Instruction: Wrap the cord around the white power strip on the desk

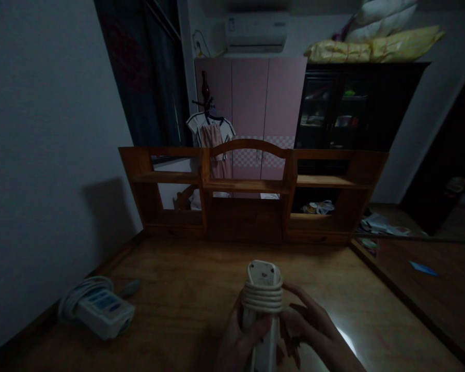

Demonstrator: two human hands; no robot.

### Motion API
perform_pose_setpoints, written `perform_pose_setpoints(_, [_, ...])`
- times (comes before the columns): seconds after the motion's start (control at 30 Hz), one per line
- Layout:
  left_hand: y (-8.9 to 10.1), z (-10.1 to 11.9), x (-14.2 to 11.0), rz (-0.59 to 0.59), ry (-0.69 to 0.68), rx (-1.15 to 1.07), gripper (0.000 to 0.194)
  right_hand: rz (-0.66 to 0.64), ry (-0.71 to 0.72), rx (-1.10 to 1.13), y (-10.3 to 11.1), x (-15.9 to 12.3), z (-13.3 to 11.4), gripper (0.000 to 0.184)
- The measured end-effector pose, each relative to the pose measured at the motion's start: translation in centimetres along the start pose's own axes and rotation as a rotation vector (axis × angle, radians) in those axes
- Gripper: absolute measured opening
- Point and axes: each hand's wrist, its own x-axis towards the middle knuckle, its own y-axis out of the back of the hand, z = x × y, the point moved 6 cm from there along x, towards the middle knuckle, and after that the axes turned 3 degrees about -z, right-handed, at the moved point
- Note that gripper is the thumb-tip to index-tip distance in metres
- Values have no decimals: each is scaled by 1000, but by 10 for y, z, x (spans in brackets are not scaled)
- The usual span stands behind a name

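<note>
A white power strip (pixel 264 273) stands tilted up in front of me, its cord (pixel 262 297) wound in several turns around the upper part. My left hand (pixel 242 336) is closed around the strip below the coil, thumb across its front. At the coil's right side, my right hand (pixel 310 323) has its fingers bent in against the cord. Dim light and the fingers hide the cord's free end. Left of both hands, a second white box-shaped power strip (pixel 104 312) lies on the wooden surface with its cord (pixel 87 289) looped and a grey plug (pixel 130 287) beside it.
A wooden shelf unit (pixel 248 186) borders the far edge of the wooden surface (pixel 178 279). A white wall (pixel 54 129) rises on the left. Beyond stand a pink wardrobe (pixel 250 98), a dark cabinet (pixel 356 108) and hanging clothes (pixel 213 132). Plastic bags (pixel 383 225) lie at right.
</note>
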Motion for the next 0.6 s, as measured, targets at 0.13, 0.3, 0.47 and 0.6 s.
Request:
perform_pose_setpoints(0.13, [-8,-5,-2,-9,-4,-5,82,-16,-81,109,3,-3,6,55])
perform_pose_setpoints(0.3, [-17,-14,6,-59,-30,6,85,120,-81,-173,9,-6,7,58])
perform_pose_setpoints(0.47, [-23,-17,7,-57,-47,63,94,177,-48,-420,12,-1,8,52])
perform_pose_setpoints(0.6, [-25,-14,5,-38,-33,84,92,141,-9,-432,11,2,6,47])
